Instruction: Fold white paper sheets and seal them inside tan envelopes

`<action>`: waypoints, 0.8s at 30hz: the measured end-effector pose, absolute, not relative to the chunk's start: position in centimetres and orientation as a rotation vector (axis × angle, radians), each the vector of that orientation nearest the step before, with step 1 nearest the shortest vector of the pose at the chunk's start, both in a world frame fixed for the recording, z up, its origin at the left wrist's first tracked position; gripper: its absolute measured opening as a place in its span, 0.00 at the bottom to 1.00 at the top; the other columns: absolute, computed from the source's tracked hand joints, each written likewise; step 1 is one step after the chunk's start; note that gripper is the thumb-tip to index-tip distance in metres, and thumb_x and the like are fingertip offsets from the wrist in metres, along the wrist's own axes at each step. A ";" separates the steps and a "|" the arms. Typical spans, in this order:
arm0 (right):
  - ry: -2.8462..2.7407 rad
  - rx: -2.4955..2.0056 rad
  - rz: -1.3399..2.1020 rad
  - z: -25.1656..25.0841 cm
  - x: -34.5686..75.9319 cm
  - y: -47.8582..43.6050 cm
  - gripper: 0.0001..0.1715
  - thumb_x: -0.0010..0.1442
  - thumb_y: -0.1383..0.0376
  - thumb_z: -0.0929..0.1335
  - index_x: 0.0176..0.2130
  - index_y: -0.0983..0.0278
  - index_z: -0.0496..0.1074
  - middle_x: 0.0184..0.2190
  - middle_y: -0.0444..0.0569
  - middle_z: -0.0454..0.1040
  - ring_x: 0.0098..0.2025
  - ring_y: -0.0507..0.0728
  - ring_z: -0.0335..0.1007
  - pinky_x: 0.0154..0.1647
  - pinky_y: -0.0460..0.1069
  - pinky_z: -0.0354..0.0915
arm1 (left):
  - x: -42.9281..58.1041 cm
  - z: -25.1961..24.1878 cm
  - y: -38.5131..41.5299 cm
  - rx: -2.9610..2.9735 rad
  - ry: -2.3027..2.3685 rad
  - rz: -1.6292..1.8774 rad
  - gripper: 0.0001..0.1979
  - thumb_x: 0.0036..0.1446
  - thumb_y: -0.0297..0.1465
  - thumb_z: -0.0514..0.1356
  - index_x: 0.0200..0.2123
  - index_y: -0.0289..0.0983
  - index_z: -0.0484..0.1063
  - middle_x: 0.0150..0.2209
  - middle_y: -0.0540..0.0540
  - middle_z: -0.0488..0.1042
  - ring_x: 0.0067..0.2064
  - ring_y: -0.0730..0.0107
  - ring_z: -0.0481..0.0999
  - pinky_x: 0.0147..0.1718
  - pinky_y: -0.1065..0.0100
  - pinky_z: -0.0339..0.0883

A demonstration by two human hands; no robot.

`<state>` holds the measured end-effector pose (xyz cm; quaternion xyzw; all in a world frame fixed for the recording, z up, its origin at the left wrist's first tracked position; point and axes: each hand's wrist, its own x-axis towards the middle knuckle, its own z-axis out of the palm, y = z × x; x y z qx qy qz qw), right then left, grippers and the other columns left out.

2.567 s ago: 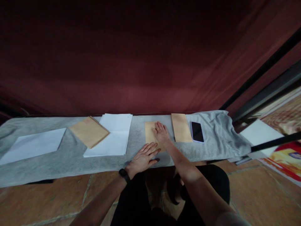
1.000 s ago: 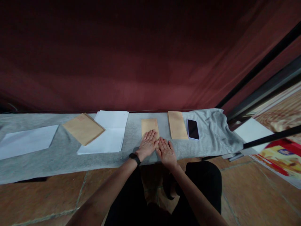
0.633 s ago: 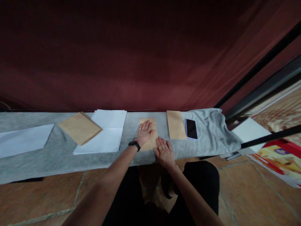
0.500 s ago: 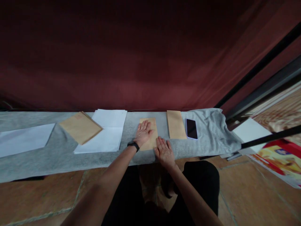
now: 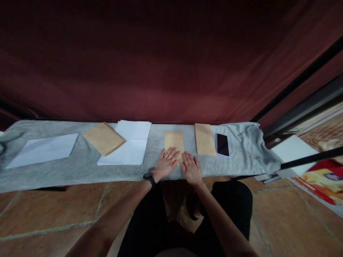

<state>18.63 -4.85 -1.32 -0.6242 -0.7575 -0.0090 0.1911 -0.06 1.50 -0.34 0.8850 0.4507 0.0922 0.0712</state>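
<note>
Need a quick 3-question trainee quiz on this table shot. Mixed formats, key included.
1. True or false: the phone lies left of the centre envelope.
2. The left hand has its fingertips on: A) the phone, B) the centre envelope, C) a pen.
3. Fill in: the right hand lies flat, palm ____.
Key: 1 false; 2 B; 3 down.

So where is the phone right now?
In the head view, the phone lies right of centre on the grey cloth, just right of a brown envelope.
</note>
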 end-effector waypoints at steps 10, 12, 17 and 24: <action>-2.117 -1.745 -0.067 -1.2 18.5 -5.0 0.31 0.76 0.59 0.57 0.72 0.67 0.57 0.69 0.57 0.62 0.71 0.64 0.57 0.72 0.64 0.49 | -3.2 1.3 -2.1 2.876 1.006 0.198 0.29 0.73 0.45 0.47 0.72 0.46 0.54 0.74 0.46 0.52 0.75 0.63 0.49 0.72 0.54 0.39; -2.115 -1.729 -0.078 -1.0 18.3 -5.3 0.30 0.76 0.59 0.57 0.71 0.65 0.58 0.69 0.55 0.63 0.71 0.63 0.57 0.72 0.63 0.49 | -3.4 1.3 -2.3 2.893 1.010 0.214 0.29 0.73 0.45 0.47 0.72 0.43 0.54 0.74 0.45 0.52 0.75 0.63 0.49 0.72 0.55 0.40; -2.193 -1.612 -0.059 -1.5 17.1 -7.0 0.29 0.75 0.60 0.58 0.71 0.64 0.59 0.69 0.53 0.64 0.71 0.61 0.58 0.74 0.62 0.45 | -3.6 0.7 -2.4 2.926 1.004 0.272 0.31 0.72 0.45 0.48 0.73 0.40 0.51 0.74 0.44 0.53 0.75 0.64 0.47 0.73 0.56 0.41; -2.137 -1.694 -0.042 -2.0 16.6 -8.2 0.31 0.75 0.58 0.57 0.71 0.67 0.57 0.70 0.55 0.61 0.71 0.62 0.58 0.74 0.61 0.46 | -4.6 0.1 -3.5 2.891 1.060 0.300 0.32 0.72 0.45 0.46 0.73 0.35 0.51 0.73 0.40 0.55 0.74 0.63 0.51 0.72 0.57 0.48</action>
